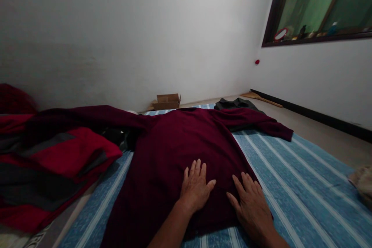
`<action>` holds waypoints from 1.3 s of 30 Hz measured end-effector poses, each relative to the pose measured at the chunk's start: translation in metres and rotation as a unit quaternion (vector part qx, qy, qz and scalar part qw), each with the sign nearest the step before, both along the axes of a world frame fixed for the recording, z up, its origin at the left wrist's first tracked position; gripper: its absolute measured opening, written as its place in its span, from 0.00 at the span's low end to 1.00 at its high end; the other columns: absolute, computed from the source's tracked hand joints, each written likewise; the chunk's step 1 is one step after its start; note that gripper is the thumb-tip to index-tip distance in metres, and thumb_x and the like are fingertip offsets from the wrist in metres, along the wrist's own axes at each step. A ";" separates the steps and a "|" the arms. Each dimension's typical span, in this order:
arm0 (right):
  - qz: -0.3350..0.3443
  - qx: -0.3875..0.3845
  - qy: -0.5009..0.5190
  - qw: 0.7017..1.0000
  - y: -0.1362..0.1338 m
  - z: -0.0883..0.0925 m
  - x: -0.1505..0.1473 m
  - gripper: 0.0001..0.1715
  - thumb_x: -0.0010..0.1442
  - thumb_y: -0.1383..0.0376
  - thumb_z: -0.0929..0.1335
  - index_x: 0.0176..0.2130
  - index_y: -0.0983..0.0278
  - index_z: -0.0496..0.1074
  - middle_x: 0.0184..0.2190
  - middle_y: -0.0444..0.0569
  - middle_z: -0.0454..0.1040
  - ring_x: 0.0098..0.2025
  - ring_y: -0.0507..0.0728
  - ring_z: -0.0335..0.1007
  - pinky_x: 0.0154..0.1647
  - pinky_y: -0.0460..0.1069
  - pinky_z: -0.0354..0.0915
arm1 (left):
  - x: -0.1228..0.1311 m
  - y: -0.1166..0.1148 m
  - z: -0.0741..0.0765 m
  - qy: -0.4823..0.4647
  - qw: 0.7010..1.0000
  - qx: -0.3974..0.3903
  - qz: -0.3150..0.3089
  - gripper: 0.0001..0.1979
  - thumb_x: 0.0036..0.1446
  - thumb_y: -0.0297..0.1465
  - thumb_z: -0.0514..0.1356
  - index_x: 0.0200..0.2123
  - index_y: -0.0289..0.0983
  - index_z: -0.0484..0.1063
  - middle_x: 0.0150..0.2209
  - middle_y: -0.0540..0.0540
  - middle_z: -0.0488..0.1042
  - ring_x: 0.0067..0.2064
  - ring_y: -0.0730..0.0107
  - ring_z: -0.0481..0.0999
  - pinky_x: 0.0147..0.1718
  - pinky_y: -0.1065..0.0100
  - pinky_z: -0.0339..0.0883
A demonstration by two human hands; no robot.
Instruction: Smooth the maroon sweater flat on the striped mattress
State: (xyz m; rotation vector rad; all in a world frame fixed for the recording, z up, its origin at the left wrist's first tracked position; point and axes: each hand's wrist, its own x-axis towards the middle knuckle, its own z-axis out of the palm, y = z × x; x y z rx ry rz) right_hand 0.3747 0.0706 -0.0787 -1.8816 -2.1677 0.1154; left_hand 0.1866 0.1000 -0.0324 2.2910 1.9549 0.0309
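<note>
A dark maroon long-sleeved top lies spread out in front of me, its sleeves stretched to the left and right and its hem toward me. My left hand rests flat on the lower middle of the top, fingers spread. Near the right side edge and hem, my right hand also lies on the fabric with its fingers stretched out. Neither hand grips the cloth. Under the top is a blue sheet with white stripes.
At the left lies a heap of red and grey clothing, with the left sleeve over it. A dark folded garment sits beyond the right sleeve. An open cardboard box stands by the wall. A window is at upper right.
</note>
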 end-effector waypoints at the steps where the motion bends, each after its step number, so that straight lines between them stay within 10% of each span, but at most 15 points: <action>1: 0.001 -0.003 -0.002 1.000 0.000 -0.001 0.000 0.36 0.58 0.46 0.60 0.59 0.63 0.62 0.61 0.59 0.56 0.63 0.68 0.46 0.60 0.64 0.46 | 0.000 0.000 0.002 -0.002 1.000 -0.003 0.001 0.34 0.60 0.48 0.39 0.63 0.34 0.50 0.65 0.39 0.45 0.66 0.55 0.39 0.60 0.49 0.39; 11: 0.048 0.023 0.024 0.998 0.014 0.024 -0.010 0.32 0.59 0.50 0.61 0.57 0.63 0.64 0.61 0.54 0.58 0.63 0.65 0.49 0.61 0.60 0.51 | 0.002 0.013 0.037 -0.016 0.998 -0.058 -0.004 0.32 0.57 0.44 0.46 0.60 0.33 0.58 0.63 0.37 0.52 0.65 0.53 0.47 0.60 0.49 0.42; 18: 0.120 0.025 0.015 0.992 0.060 0.052 -0.023 0.28 0.62 0.59 0.58 0.58 0.68 0.63 0.60 0.56 0.59 0.62 0.62 0.52 0.60 0.56 0.52 | 0.013 0.069 0.047 -0.001 0.999 -0.007 -0.037 0.25 0.58 0.37 0.46 0.54 0.31 0.64 0.59 0.35 0.61 0.61 0.55 0.57 0.58 0.54 0.49; 26: 0.133 0.000 -0.012 0.991 0.123 0.036 -0.023 0.31 0.63 0.57 0.57 0.59 0.71 0.60 0.61 0.59 0.57 0.63 0.64 0.50 0.61 0.57 0.50 | 0.014 0.136 0.020 0.002 0.997 0.058 0.046 0.22 0.60 0.31 0.43 0.52 0.28 0.65 0.57 0.33 0.63 0.60 0.54 0.59 0.57 0.56 0.53; 33: 0.096 -0.023 0.001 0.995 0.130 0.007 -0.013 0.39 0.62 0.47 0.57 0.61 0.72 0.57 0.63 0.59 0.51 0.65 0.65 0.42 0.62 0.58 0.46 | 0.006 0.145 -0.028 -0.009 0.993 0.105 0.055 0.28 0.63 0.39 0.40 0.60 0.29 0.55 0.63 0.37 0.52 0.65 0.57 0.48 0.61 0.55 0.44; 39: 0.086 -0.018 0.008 0.996 0.136 0.005 -0.011 0.36 0.62 0.49 0.57 0.59 0.71 0.61 0.61 0.59 0.55 0.63 0.65 0.48 0.61 0.58 0.50 | 0.006 0.145 -0.037 -0.003 0.990 0.126 0.056 0.28 0.64 0.41 0.39 0.61 0.32 0.55 0.64 0.38 0.52 0.65 0.58 0.47 0.61 0.53 0.44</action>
